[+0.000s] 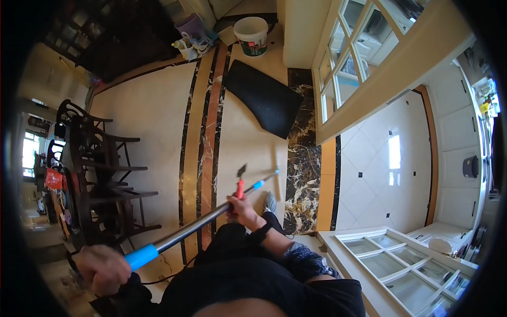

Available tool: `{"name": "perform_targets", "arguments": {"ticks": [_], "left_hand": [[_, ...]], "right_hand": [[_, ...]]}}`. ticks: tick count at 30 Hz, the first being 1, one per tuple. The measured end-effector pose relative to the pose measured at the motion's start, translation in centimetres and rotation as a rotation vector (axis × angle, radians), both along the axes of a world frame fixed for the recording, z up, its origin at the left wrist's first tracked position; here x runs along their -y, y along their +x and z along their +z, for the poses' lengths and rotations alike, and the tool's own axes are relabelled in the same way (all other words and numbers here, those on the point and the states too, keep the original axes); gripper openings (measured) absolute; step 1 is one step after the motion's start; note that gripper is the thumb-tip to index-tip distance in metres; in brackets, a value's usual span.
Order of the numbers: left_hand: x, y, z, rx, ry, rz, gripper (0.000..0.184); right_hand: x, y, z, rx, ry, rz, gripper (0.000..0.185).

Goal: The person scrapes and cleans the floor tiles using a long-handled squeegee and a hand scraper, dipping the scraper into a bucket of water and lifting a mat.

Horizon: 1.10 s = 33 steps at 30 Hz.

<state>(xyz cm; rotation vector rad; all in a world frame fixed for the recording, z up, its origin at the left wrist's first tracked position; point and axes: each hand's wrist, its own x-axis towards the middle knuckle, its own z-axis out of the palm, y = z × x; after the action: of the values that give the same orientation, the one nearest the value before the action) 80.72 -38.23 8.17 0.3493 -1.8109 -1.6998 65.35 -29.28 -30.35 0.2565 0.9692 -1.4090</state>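
A long metal pole [193, 228] with blue sleeves slants across the floor in front of me. Its far end meets a pale, narrow crosswise head [277, 171], too blurred to name. My left hand [103, 269], smeared a little by motion, is wrapped round the pole by its blue grip [141, 257]. Further along, my right hand [244, 210] closes round the shaft and also holds a red-handled scraper [240, 189], its dark blade pointing away from me. One of my shoes [270, 203] stands close to the pole's head.
A black mat [264, 98] lies ahead, with a white bucket [251, 36] beyond it. Dark wooden chairs [105, 164] stand at left. Glass-paned doors [364, 58] [406, 261] flank an opening to a tiled room at right. A purple bin [189, 25] stands at the back.
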Motion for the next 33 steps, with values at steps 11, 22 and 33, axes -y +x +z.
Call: {"name": "perform_targets", "arguments": {"ticks": [11,22,33], "left_hand": [[1.2,15.4,-4.1,0.123,0.074,0.019,0.018],[-5.3,24.5,0.9,0.099,-0.301,0.2,0.014],[-1.6,18.8,-7.3,0.012,-0.05,0.543,0.026]], "right_hand": [[4.7,7.6,-1.8,-0.09,0.032,0.133,0.012],[11.8,28.3,2.4,-0.098,-0.012,0.567,0.011],[16.0,12.3,-3.1,-0.405,0.037,0.536,0.017]]}}
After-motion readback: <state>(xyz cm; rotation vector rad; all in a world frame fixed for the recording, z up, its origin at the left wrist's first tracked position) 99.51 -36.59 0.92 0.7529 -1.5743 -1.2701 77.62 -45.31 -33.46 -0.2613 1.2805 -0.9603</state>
